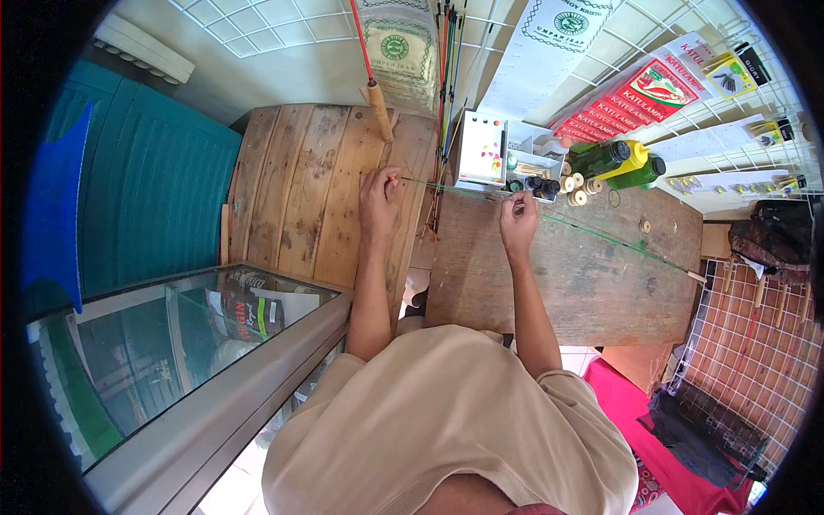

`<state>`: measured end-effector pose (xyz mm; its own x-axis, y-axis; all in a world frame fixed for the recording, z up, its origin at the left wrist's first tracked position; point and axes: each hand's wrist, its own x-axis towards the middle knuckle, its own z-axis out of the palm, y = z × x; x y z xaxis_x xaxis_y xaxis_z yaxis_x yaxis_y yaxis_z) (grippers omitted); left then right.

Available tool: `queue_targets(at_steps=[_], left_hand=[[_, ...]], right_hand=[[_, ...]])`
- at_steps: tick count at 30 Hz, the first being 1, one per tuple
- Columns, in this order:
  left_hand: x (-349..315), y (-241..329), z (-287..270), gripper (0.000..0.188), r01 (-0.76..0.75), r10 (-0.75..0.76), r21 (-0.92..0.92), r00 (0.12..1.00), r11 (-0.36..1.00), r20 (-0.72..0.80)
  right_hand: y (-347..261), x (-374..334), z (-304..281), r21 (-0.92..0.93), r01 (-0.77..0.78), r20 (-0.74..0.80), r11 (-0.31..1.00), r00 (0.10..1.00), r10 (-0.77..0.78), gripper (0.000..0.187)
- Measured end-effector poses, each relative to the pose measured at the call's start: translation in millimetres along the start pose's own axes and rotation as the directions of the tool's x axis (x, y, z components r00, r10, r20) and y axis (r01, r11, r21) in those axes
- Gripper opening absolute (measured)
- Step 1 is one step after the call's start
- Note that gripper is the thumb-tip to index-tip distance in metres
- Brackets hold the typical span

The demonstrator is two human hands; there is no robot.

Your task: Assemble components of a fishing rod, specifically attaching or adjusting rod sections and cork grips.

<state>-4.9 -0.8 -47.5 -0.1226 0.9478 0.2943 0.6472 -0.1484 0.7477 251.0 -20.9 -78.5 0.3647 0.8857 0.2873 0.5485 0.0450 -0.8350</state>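
Observation:
A thin green fishing rod [620,243] runs slantwise across the work tables, its pale butt end at the far right. My left hand [378,204] is closed at the rod's left end, over the plank table, with a small red-orange bit showing at the fingertips. Farther along, my right hand [518,225] pinches the rod with bent fingers, in front of the white organizer box [482,148]. Any fine line between the hands is too thin to make out.
Wooden spools [577,197] and green bottles with a yellow one [635,160] stand right of the box. A cork-handled red rod [378,112] leans at the back, near several upright rods [445,77]. A glass case [189,343] borders the left. A gap separates the tables.

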Motion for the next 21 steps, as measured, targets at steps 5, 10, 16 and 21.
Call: queue_targets(at_steps=[5, 10, 16, 21], left_hand=[[0, 3, 0, 0.022, 0.003, -0.004, 0.047, 1.0, 0.999, 0.021], [1, 8, -1, 0.022, -0.004, 0.003, 0.036, 1.0, 0.999, 0.017], [0, 3, 0, 0.024, -0.01, 0.009, 0.042, 1.0, 0.999, 0.022], [2, 13, -1, 0.025, -0.007, 0.004, 0.061, 0.999, 0.998, 0.041]], right_hand=[[15, -2, -1, 0.021, -0.039, -0.051, 0.999, 0.998, 0.04, 0.006], [15, -2, 1, 0.071, -0.051, -0.045, 0.996, 0.998, 0.054, 0.007], [26, -3, 2, 0.17, -0.137, 0.006, 0.976, 0.99, 0.138, 0.008], [31, -5, 2, 0.209, -0.15, 0.021, 0.966, 0.989, 0.149, 0.01]])
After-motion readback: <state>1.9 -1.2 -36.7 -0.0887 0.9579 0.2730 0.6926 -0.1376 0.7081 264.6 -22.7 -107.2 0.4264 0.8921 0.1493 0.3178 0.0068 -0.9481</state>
